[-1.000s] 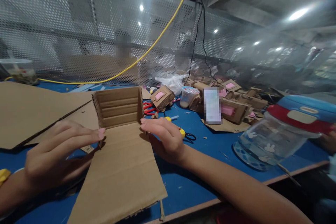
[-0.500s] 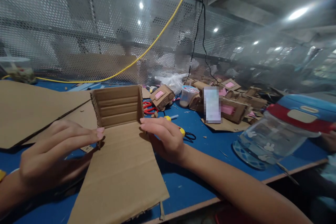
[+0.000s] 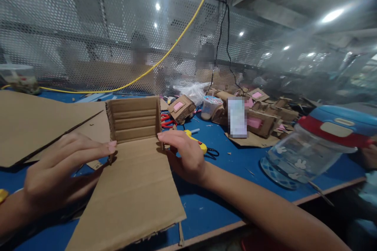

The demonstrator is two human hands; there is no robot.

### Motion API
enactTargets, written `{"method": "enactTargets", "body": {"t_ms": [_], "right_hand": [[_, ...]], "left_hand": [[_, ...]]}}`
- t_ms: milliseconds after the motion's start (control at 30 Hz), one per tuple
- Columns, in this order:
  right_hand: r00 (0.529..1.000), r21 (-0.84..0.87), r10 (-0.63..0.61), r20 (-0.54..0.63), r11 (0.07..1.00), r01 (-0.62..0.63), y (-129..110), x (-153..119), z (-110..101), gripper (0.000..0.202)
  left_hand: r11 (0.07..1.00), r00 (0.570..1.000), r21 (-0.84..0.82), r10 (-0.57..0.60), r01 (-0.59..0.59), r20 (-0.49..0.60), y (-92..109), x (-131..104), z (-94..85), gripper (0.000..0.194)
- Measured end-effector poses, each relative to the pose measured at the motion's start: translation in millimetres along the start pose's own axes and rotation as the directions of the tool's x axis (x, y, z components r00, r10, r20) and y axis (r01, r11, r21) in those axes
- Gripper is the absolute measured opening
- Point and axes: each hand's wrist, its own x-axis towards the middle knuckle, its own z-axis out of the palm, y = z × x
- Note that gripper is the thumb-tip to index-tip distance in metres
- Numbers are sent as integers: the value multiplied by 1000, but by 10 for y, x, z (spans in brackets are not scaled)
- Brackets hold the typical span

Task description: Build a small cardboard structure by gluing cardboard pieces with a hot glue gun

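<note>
A folded cardboard piece (image 3: 138, 180) lies in front of me. Its long flat flap points toward me, and its far end rises into a creased back wall with narrow sides. My left hand (image 3: 67, 164) grips the left edge near the fold, fingers stretched together over it, thumb mostly hidden below. At the opposite edge, my right hand (image 3: 185, 153) pinches the small side wall, fingertips on top and thumb underneath. Just beyond the right hand lies a yellow glue gun (image 3: 202, 147) with a pale stick and a black cord, partly covered by the fingers.
A large cardboard sheet (image 3: 35, 125) covers the left of the blue table (image 3: 218, 200). Red-handled pliers (image 3: 168, 122), a small cardboard box (image 3: 181, 109), a plastic cup (image 3: 211, 108) and a phone (image 3: 237, 117) sit farther back. At right, a person's hand (image 3: 370, 155) is beside a tilted water bottle (image 3: 303, 157).
The cardboard piece has turned slightly, its near end shifting left and its back wall a little right. Both hands keep their hold on its edges.
</note>
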Motion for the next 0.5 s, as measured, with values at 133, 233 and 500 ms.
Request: {"method": "enactTargets", "body": {"t_ms": [133,233,500], "right_hand": [[1000,-6,-9,-9,1000,9,0,-4,3,19],[1000,0,-9,-12,1000,9,-2,-8,-5,21],[999,2,-42,-14,999,42,9,-21,-4,20]], "left_hand": [[1000,1000,-7,9,-9,17,-20,-7,-3,78],[999,999,-2,37,-37,31,-74,-23,-18,78],[999,999,-32,-31,30,-39,24,36,34,69]]}}
